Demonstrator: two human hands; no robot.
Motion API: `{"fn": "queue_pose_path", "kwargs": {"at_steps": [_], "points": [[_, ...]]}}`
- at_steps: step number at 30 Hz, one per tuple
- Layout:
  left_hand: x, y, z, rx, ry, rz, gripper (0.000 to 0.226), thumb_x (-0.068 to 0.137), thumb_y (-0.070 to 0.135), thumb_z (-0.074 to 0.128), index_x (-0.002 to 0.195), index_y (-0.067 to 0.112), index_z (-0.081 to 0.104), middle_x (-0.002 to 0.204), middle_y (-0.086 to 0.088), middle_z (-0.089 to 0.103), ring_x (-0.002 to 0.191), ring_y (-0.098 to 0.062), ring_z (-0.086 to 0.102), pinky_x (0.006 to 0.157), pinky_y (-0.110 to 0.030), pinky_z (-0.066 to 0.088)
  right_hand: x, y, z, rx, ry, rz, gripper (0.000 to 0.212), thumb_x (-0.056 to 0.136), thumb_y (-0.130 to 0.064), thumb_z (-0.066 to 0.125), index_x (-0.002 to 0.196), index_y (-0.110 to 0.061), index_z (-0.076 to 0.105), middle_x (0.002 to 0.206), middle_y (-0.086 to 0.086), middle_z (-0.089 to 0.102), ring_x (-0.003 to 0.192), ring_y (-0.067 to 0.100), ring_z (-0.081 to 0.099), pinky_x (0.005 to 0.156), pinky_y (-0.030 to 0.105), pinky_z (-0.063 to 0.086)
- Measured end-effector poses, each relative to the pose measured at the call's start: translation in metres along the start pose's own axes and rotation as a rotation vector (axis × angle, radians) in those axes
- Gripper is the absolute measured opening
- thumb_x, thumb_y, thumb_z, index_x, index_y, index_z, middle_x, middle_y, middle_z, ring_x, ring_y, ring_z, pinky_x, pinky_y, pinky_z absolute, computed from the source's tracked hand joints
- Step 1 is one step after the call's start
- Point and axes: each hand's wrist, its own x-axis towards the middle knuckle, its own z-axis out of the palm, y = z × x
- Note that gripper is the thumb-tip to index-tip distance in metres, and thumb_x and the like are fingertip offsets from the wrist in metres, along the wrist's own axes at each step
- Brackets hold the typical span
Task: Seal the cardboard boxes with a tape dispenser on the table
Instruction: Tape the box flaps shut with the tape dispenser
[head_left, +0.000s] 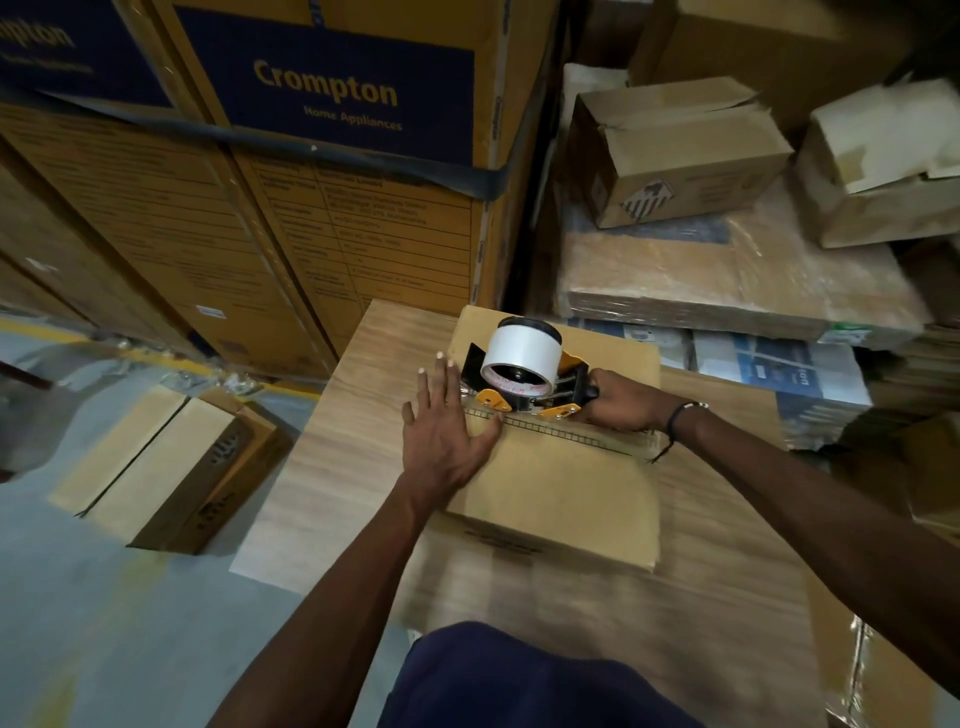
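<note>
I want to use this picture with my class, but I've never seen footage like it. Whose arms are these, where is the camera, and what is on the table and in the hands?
There is no machine here, only one picture from a wide-angle camera worn on a person's head, looking forward and down, so the arms are the wearer's own. On the wooden table lies a flat cardboard box. The left hand presses flat and open on the box top beside the centre seam. The right hand grips the handle of a tape dispenser, yellow and black with a white tape roll, set on that seam. Around the table stand stacked cartons, one printed Crompton, and another box lies on the floor.
</note>
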Motion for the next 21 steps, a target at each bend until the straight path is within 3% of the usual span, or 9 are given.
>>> {"fn": "queue_pose_path", "kwargs": {"at_steps": [2,5,6,9,12,15,19,21], "points": [[0.0,0.0,-0.001,0.031,0.0,0.008,0.102,0.094,0.083,0.026,0.166,0.017,-0.004,0.173,0.002,-0.017,0.16,-0.026,-0.011,0.127,-0.061,0.011,-0.008,0.014,-0.006,0.0,-0.012,0.016,0.006,0.091,-0.024,0.072,0.097,-0.021,0.07,0.062,-0.021,0.064,0.057,-0.002,0.05,0.063,0.024,0.038],[0.0,0.0,0.0,0.066,0.003,0.012,0.103,0.094,0.082,0.027,0.166,0.015,-0.003,0.174,0.0,-0.014,0.16,-0.025,-0.011,0.127,-0.06,0.006,-0.03,0.047,-0.017,-0.024,-0.014,0.026,0.023,0.085,-0.029,0.069,0.107,-0.022,0.072,0.083,0.005,0.071,0.066,0.008,0.052,0.064,0.03,0.041],[0.001,0.0,0.001,0.076,0.003,0.014,0.103,0.094,0.082,0.027,0.166,0.015,-0.004,0.174,0.0,-0.014,0.16,-0.025,-0.011,0.127,-0.06,0.005,-0.041,0.057,-0.021,-0.016,-0.005,0.034,0.021,0.087,-0.025,0.067,0.106,-0.019,0.071,0.079,0.012,0.067,0.063,0.013,0.049,0.06,0.029,0.039],[0.001,-0.001,0.004,0.098,0.017,0.03,0.103,0.095,0.083,0.026,0.166,0.014,-0.003,0.174,-0.001,-0.013,0.16,-0.024,-0.011,0.127,-0.058,0.001,-0.075,0.092,-0.033,0.026,0.028,0.068,0.009,0.093,-0.002,0.06,0.094,-0.008,0.067,0.06,0.005,0.049,0.053,0.014,0.037,0.047,0.023,0.031],[0.001,0.006,0.007,0.132,0.048,0.021,0.102,0.096,0.079,0.026,0.166,0.011,-0.002,0.174,-0.006,-0.011,0.16,-0.024,-0.011,0.129,-0.055,0.001,-0.095,0.116,-0.034,0.052,0.016,0.099,0.008,0.096,-0.007,0.064,0.098,0.001,0.065,0.057,0.001,0.043,0.049,0.011,0.034,0.044,0.022,0.03],[-0.008,0.04,0.02,0.106,0.036,0.006,0.1,0.098,0.075,0.026,0.164,0.008,-0.007,0.172,-0.012,-0.013,0.159,-0.025,-0.013,0.13,-0.051,0.007,-0.093,0.125,-0.031,0.081,0.042,0.094,0.005,0.095,-0.006,0.063,0.094,-0.01,0.065,0.058,0.0,0.045,0.051,0.013,0.035,0.044,0.022,0.031],[-0.035,0.123,0.06,0.086,-0.061,0.19,0.1,0.098,0.073,0.024,0.163,0.005,-0.01,0.171,-0.013,-0.018,0.158,-0.023,-0.018,0.131,-0.045,0.003,-0.09,0.131,-0.029,0.093,0.059,0.051,0.016,0.095,-0.009,0.064,0.094,-0.025,0.063,0.059,-0.004,0.052,0.051,0.01,0.041,0.046,0.023,0.035],[-0.041,0.144,0.07,0.103,-0.08,0.19,0.103,0.096,0.075,0.021,0.163,0.001,-0.006,0.171,-0.014,-0.019,0.159,-0.023,-0.018,0.131,-0.043,0.002,-0.089,0.134,-0.029,0.092,0.06,0.037,0.018,0.096,-0.013,0.066,0.091,-0.029,0.061,0.058,-0.005,0.053,0.051,0.009,0.042,0.047,0.023,0.037]]}}
